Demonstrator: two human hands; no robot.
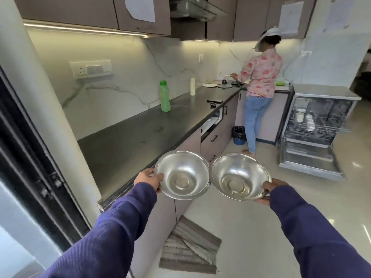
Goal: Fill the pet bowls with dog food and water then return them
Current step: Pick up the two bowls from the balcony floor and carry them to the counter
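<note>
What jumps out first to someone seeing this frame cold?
Two empty steel bowls held out front and centre: the left bowl gripped by the left hand, the right bowl by the right hand. Beyond them, a green bottle stands on the dark counter, and an open dishwasher sits at right.

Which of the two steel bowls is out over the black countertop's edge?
The round stainless-steel bowl in the left hand: its far rim overlaps the black countertop. The right hand's steel bowl hangs over the floor.
</note>
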